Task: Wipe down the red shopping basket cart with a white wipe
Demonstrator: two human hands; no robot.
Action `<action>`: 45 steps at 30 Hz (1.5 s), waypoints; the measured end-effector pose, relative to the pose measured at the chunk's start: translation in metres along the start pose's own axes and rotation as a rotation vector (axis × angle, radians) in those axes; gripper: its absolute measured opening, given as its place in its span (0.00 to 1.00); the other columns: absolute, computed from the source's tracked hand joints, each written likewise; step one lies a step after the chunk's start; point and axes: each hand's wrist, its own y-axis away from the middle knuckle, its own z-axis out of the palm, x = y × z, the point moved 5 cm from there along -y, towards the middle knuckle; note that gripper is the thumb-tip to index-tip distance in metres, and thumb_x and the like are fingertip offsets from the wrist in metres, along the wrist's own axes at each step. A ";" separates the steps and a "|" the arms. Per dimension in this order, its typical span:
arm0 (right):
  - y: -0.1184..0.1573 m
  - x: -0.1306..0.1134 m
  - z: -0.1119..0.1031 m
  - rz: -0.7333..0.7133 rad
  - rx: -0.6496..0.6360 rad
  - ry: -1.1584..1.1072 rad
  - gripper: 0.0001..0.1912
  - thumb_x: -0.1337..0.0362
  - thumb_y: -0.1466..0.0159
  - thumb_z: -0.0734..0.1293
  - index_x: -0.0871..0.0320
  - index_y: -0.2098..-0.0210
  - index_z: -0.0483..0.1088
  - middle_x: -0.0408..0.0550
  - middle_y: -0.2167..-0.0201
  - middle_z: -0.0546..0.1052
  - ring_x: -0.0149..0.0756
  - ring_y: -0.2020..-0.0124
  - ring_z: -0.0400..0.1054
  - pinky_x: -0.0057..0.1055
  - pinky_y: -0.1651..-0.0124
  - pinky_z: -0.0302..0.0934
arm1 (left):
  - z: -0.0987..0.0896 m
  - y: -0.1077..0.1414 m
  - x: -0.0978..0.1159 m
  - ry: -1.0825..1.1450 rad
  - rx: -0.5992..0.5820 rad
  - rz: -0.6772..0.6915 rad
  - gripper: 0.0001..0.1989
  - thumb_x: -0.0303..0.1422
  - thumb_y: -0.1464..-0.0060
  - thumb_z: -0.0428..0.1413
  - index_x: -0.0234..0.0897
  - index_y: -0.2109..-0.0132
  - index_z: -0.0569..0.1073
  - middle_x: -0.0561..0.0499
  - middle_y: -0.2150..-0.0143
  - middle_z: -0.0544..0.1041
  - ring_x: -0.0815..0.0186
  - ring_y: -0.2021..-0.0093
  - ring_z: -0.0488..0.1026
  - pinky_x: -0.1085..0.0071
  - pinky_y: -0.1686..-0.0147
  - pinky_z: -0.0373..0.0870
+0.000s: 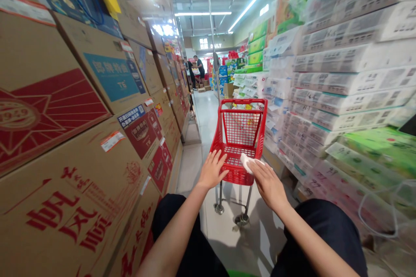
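A small red plastic shopping cart (242, 127) stands upright in front of me on thin metal legs with casters. Its grid-walled basket looks bare inside from here. My left hand (212, 169) is at the basket's near left corner, fingers spread, holding nothing; whether it presses on the rim I cannot tell. In my right hand (268, 181) is a crumpled white cloth or tissue (247, 163), pinned under the fingers at the near right part of the basket.
Stacked cardboard cartons (97, 173) line the left side. On the right rise piles of plastic-wrapped tissue packs (338, 91), with green packs (380, 147) lower down. My dark-clothed knees flank the cart. A thin pole (211, 17) stands behind it. Two people (198, 69) are far down the aisle.
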 end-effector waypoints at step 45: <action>0.038 0.051 -0.007 0.040 0.064 0.029 0.34 0.72 0.31 0.55 0.53 0.26 0.54 0.49 0.32 0.67 0.41 0.30 0.59 0.49 0.26 0.51 | 0.000 -0.065 0.057 0.058 -0.013 0.145 0.33 0.48 0.32 0.52 0.43 0.26 0.57 0.46 0.26 0.60 0.55 0.24 0.51 0.52 0.26 0.48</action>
